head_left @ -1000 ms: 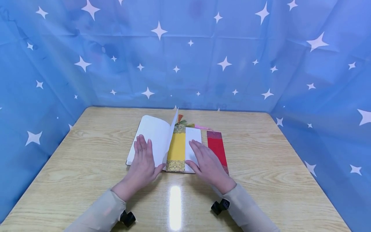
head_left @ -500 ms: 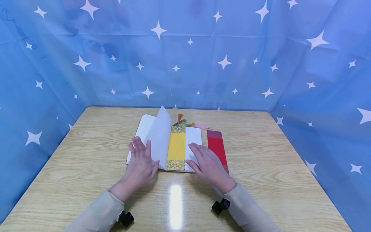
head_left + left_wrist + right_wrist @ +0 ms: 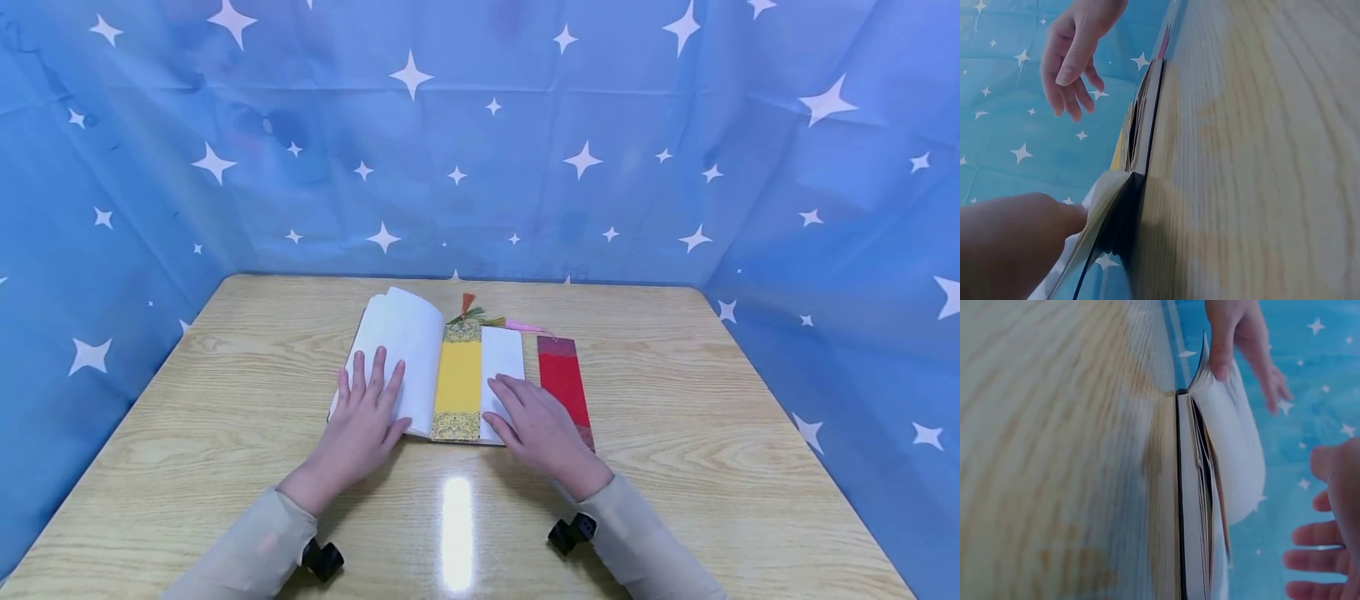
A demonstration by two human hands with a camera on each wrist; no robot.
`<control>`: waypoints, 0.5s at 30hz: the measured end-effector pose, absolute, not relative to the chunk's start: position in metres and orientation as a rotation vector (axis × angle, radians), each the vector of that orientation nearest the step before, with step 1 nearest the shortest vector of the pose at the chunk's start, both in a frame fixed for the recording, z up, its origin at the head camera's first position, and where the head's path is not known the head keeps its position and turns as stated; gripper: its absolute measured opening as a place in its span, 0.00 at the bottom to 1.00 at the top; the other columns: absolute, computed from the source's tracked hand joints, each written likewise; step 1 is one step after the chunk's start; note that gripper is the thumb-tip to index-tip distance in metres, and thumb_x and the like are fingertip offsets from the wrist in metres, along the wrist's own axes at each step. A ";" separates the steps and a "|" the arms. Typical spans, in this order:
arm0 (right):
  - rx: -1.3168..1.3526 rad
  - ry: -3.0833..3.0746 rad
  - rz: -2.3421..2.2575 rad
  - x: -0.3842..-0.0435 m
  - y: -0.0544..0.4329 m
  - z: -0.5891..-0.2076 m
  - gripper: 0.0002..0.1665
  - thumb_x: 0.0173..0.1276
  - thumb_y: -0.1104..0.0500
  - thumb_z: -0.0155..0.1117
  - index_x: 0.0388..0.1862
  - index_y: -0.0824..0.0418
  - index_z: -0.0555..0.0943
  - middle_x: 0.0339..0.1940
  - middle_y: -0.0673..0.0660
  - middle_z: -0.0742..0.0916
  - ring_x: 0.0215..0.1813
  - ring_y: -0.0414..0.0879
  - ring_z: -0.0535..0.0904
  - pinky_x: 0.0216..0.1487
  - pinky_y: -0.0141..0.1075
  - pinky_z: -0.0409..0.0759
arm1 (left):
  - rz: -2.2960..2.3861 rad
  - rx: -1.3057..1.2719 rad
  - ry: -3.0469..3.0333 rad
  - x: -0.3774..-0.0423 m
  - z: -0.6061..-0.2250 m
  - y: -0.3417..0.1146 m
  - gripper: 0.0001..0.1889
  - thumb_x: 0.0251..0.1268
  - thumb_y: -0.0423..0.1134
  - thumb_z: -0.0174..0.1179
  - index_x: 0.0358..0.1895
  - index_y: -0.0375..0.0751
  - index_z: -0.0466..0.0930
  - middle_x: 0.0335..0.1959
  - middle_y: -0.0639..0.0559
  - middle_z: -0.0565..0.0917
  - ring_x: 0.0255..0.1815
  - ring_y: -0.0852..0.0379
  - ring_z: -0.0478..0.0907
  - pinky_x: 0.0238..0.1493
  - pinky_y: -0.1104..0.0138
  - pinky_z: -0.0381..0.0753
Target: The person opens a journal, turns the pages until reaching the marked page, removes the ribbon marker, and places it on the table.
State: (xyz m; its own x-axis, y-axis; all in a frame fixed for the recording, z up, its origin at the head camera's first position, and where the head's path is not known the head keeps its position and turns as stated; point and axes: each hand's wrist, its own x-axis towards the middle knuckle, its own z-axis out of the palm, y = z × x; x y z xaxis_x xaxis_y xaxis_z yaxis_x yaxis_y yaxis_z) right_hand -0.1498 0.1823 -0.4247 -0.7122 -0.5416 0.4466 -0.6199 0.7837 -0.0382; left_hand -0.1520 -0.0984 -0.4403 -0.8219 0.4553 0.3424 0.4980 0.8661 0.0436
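Observation:
An open notebook [image 3: 408, 333] with blank white pages lies on the table. My left hand [image 3: 360, 425], fingers spread, rests on its left-hand page; in the right wrist view the left thumb [image 3: 1221, 370] touches the paper. A yellow bookmark [image 3: 457, 375] with patterned ends lies along the inner side of the right-hand page [image 3: 502, 350]. My right hand [image 3: 536, 425] hovers over that page's outer part, its fingers loosely bent and holding nothing. In the right wrist view it is apart from the book. A red bookmark [image 3: 561, 379] lies right of the notebook, its lower end partly behind my right hand.
Orange, green and pink tassels [image 3: 472, 312] stick out past the notebook's top edge. In the left wrist view, the left cover stands tilted up from the wooden table [image 3: 1241, 156]. A blue curtain with white stars [image 3: 480, 142] surrounds the table's back and sides.
A raised page has turned from near the middle over to the left and now lies on the left side. My left hand has spread its fingers and come down on it; the right hand stays.

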 end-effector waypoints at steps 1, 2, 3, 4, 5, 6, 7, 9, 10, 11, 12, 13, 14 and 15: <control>0.868 -2.577 0.260 -0.149 0.182 -0.424 0.37 0.58 0.48 0.67 0.63 0.61 0.71 0.59 0.59 0.77 0.58 0.51 0.74 0.55 0.44 0.74 | -0.199 -0.719 -2.739 -0.152 -0.441 -0.099 0.39 0.66 0.50 0.53 0.73 0.36 0.47 0.73 0.32 0.36 0.70 0.30 0.31 0.65 0.39 0.37; 0.861 -2.595 0.255 -0.149 0.182 -0.424 0.37 0.58 0.47 0.67 0.64 0.60 0.71 0.59 0.59 0.77 0.58 0.51 0.74 0.56 0.44 0.74 | -0.214 -0.727 -2.760 -0.152 -0.443 -0.100 0.37 0.67 0.51 0.52 0.73 0.37 0.49 0.73 0.33 0.37 0.70 0.30 0.31 0.66 0.40 0.36; 0.858 -2.609 0.256 -0.149 0.182 -0.424 0.36 0.58 0.47 0.66 0.64 0.60 0.71 0.59 0.59 0.77 0.58 0.51 0.74 0.56 0.44 0.74 | -0.226 -0.735 -2.776 -0.152 -0.444 -0.100 0.36 0.68 0.51 0.50 0.73 0.38 0.50 0.73 0.34 0.39 0.71 0.31 0.31 0.66 0.41 0.36; 0.855 -2.621 0.252 -0.148 0.182 -0.424 0.36 0.58 0.47 0.66 0.64 0.60 0.71 0.59 0.59 0.77 0.58 0.51 0.74 0.56 0.44 0.74 | -0.240 -0.743 -2.791 -0.152 -0.445 -0.101 0.35 0.69 0.51 0.49 0.73 0.39 0.51 0.73 0.34 0.40 0.71 0.32 0.31 0.66 0.41 0.36; 0.853 -2.631 0.248 -0.148 0.181 -0.424 0.36 0.59 0.47 0.66 0.64 0.60 0.71 0.59 0.59 0.77 0.58 0.51 0.74 0.56 0.44 0.74 | -0.254 -0.748 -2.803 -0.153 -0.446 -0.102 0.34 0.69 0.52 0.48 0.72 0.40 0.52 0.73 0.34 0.41 0.71 0.33 0.31 0.67 0.42 0.36; 0.853 -2.636 0.246 -0.147 0.181 -0.424 0.36 0.59 0.47 0.66 0.63 0.60 0.71 0.59 0.59 0.77 0.58 0.51 0.74 0.56 0.44 0.74 | -0.264 -0.754 -2.812 -0.153 -0.447 -0.103 0.33 0.70 0.52 0.48 0.72 0.40 0.52 0.73 0.34 0.43 0.71 0.34 0.32 0.67 0.42 0.37; 0.853 -2.639 0.243 -0.147 0.181 -0.424 0.36 0.59 0.47 0.66 0.63 0.60 0.71 0.58 0.59 0.77 0.58 0.51 0.74 0.56 0.43 0.74 | -0.269 -0.759 -2.826 -0.153 -0.448 -0.103 0.33 0.70 0.52 0.47 0.72 0.41 0.52 0.72 0.34 0.43 0.72 0.34 0.33 0.67 0.43 0.37; 0.858 -2.632 0.237 -0.147 0.181 -0.424 0.35 0.59 0.47 0.66 0.63 0.60 0.72 0.58 0.59 0.78 0.57 0.51 0.75 0.55 0.43 0.74 | -0.268 -0.759 -2.857 -0.153 -0.451 -0.105 0.33 0.71 0.53 0.45 0.73 0.41 0.51 0.72 0.35 0.45 0.72 0.35 0.34 0.67 0.44 0.39; 0.861 -2.624 0.231 -0.147 0.181 -0.424 0.35 0.59 0.47 0.66 0.63 0.60 0.72 0.57 0.59 0.78 0.57 0.51 0.75 0.54 0.43 0.75 | -0.268 -0.760 -2.870 -0.154 -0.451 -0.106 0.33 0.71 0.53 0.44 0.73 0.41 0.50 0.72 0.35 0.45 0.72 0.36 0.35 0.67 0.44 0.39; 0.863 -2.616 0.228 -0.148 0.181 -0.425 0.35 0.59 0.47 0.66 0.62 0.60 0.72 0.57 0.59 0.78 0.56 0.51 0.75 0.54 0.43 0.75 | -0.266 -0.760 -2.886 -0.154 -0.452 -0.106 0.33 0.72 0.54 0.43 0.73 0.42 0.50 0.72 0.35 0.46 0.72 0.36 0.36 0.68 0.45 0.40; 0.871 -2.602 0.227 -0.149 0.181 -0.425 0.34 0.59 0.47 0.66 0.62 0.60 0.73 0.56 0.59 0.79 0.56 0.51 0.76 0.54 0.43 0.75 | -0.274 -0.759 -2.901 -0.154 -0.453 -0.107 0.33 0.72 0.54 0.42 0.73 0.42 0.49 0.72 0.36 0.46 0.72 0.37 0.37 0.68 0.45 0.41; 0.881 -2.586 0.227 -0.149 0.181 -0.425 0.33 0.59 0.48 0.66 0.61 0.60 0.73 0.56 0.59 0.79 0.55 0.51 0.76 0.53 0.43 0.76 | -0.285 -0.756 -2.915 -0.155 -0.453 -0.107 0.33 0.72 0.55 0.41 0.73 0.42 0.49 0.72 0.36 0.47 0.72 0.37 0.38 0.68 0.45 0.41; 0.890 -2.571 0.226 -0.150 0.181 -0.426 0.32 0.60 0.48 0.65 0.60 0.61 0.74 0.55 0.59 0.79 0.54 0.51 0.77 0.53 0.42 0.76 | -0.297 -0.753 -2.926 -0.155 -0.453 -0.107 0.33 0.72 0.55 0.40 0.73 0.42 0.49 0.72 0.37 0.48 0.72 0.37 0.39 0.68 0.46 0.42; 0.901 -2.555 0.223 -0.151 0.181 -0.426 0.31 0.60 0.49 0.65 0.59 0.61 0.75 0.54 0.59 0.80 0.54 0.51 0.77 0.52 0.42 0.76 | -0.312 -0.751 -2.936 -0.155 -0.453 -0.108 0.33 0.72 0.56 0.39 0.73 0.41 0.50 0.72 0.37 0.49 0.72 0.37 0.40 0.68 0.46 0.42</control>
